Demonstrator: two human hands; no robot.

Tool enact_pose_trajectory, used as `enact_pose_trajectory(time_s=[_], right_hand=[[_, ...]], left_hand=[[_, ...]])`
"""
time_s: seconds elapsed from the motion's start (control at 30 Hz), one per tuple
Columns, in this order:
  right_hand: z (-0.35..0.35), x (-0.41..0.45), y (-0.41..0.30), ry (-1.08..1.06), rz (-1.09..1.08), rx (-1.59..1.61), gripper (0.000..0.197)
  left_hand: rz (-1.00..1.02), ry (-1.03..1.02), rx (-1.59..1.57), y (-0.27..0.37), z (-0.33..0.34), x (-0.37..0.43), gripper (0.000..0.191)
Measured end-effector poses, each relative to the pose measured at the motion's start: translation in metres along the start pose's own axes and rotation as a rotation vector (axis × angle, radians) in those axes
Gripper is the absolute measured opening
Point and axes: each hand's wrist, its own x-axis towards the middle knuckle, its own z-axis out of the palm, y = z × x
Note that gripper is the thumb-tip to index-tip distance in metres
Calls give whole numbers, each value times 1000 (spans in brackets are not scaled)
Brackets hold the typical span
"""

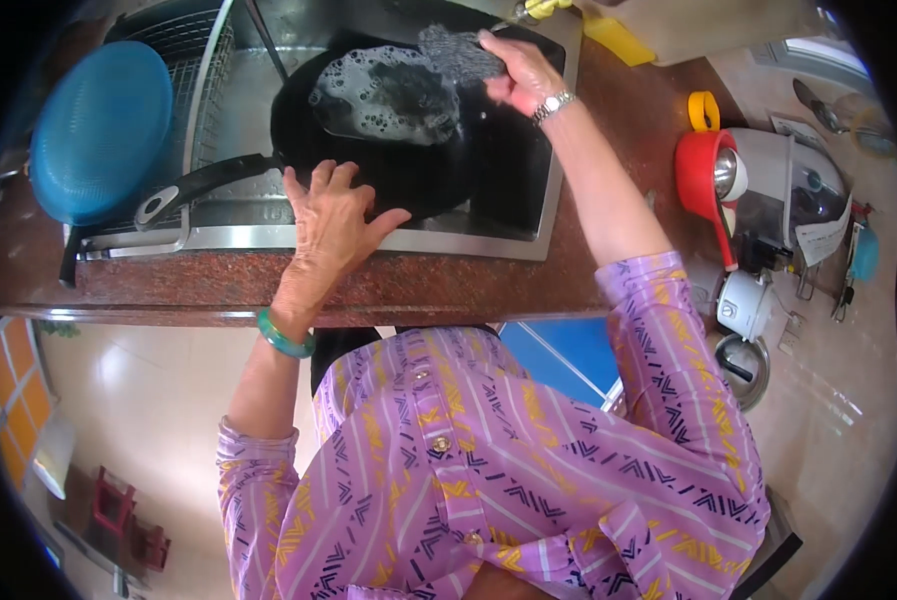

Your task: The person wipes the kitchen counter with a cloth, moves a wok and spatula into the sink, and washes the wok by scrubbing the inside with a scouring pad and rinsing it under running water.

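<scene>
A black frying pan sits in the stainless-steel sink, its handle pointing left over the wire dish rack. Foamy water lies inside the pan. My left hand, a green bangle at its wrist, rests at the pan's near edge beside the handle joint, fingers spread and thumb apart. At the far right side of the pan, my right hand grips a grey scouring cloth by its right end. The cloth is close to the foam; whether it touches the pan is unclear.
On the left, a blue perforated colander leans on the wire dish rack. A yellow sponge lies past the sink's far right corner. Right of the counter are a red pan and a white electric cooker.
</scene>
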Motion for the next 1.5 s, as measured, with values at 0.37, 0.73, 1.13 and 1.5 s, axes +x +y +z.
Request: enact_pose_trajectory(time_s=[0.37,0.73,1.13,1.5], right_hand=[[-45,-31,21,-63,-422,-2097,9],[-55,-18,-29,112,72,-754,30],[-48,-24,-14,274,176,-186,12],[-136,-57,-5,135,170,722,15]], left_hand=[[44,1,1,0,5,3,30],[17,19,-23,1,6,-2,30],[3,16,-29,0,8,-4,30],[-119,532,-262,-28,-22,-24,14]])
